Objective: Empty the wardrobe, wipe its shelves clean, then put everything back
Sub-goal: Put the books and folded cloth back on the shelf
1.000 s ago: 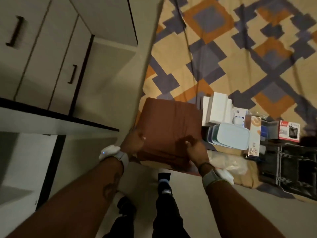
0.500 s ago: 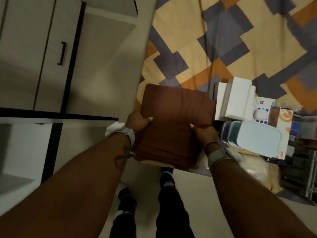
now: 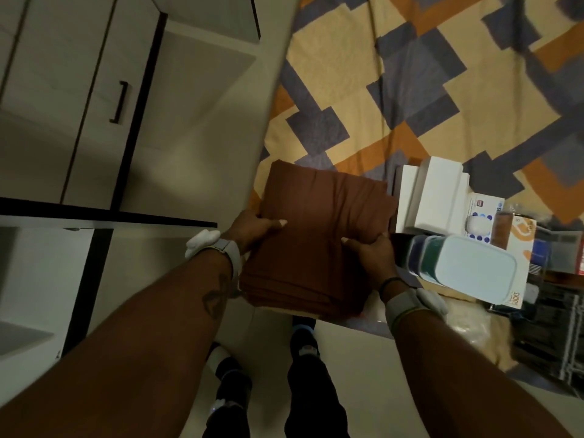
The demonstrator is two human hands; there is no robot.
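Patterned bed cover point(image 3: 426, 90): woven, flat, blocks of blue, cream, orange. Wardrobe point(image 3: 63, 105) at left: smooth pale panels, dark edging.

Folded brown cloth stack point(image 3: 319, 235): soft, several layers, roughly rectangular. Long axis running away from body. At bed edge, between wardrobe and rigid white boxes point(image 3: 436, 194). Resting or lifted: cannot tell.

2 hands clamped on stack: left hand point(image 3: 252, 227) at left edge, right hand point(image 3: 369, 256) at right edge, thumbs on top. Wardrobe nearer left hand; judged next move: carry leftward.
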